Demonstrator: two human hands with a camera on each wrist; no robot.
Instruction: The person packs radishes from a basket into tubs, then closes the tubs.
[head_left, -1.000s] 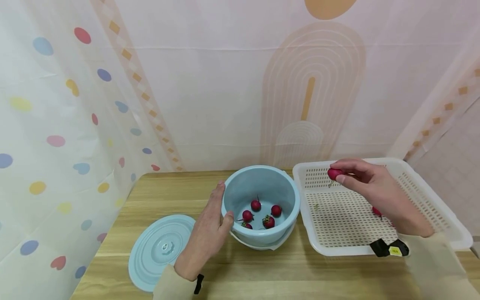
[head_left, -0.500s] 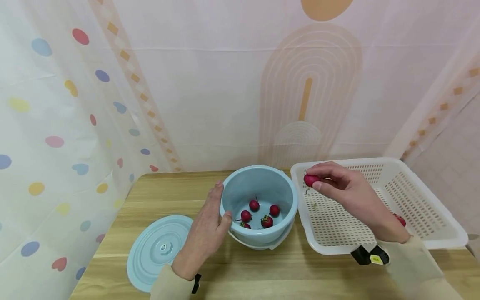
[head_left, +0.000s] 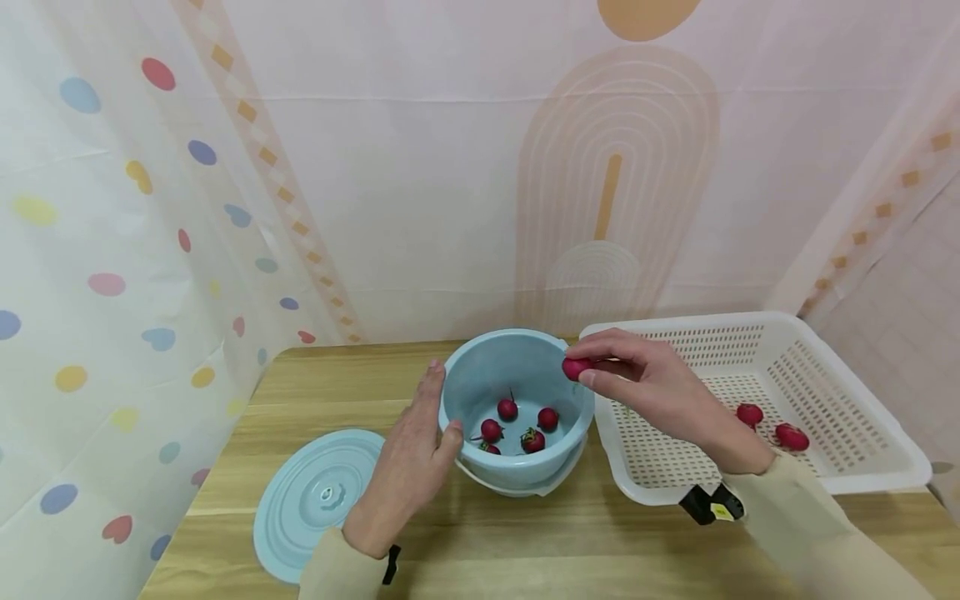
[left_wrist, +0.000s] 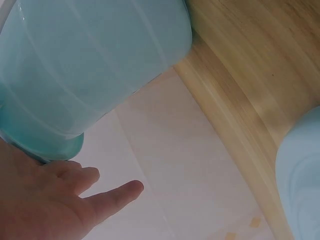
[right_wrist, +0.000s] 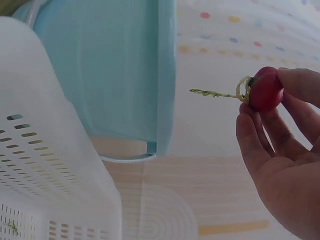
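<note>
A red radish with a thin green stem is pinched between the thumb and fingertips of my right hand, over the right rim of a light-blue bucket. In the right wrist view, the radish hangs with its stem pointing toward the bucket side. Several radishes lie on the bucket's floor, some with leafy tops. My left hand rests against the bucket's left side, thumb near the front rim. Its fingers look extended in the left wrist view, beside the rim.
To the right of the bucket stands a white perforated basket, holding two radishes near its right side. A round blue lid lies on the wooden table at left. A patterned curtain hangs behind.
My right hand has carried the radish left, from over the basket to the bucket's right rim, uncovering the radishes in the basket. My left hand has stayed at the bucket.
</note>
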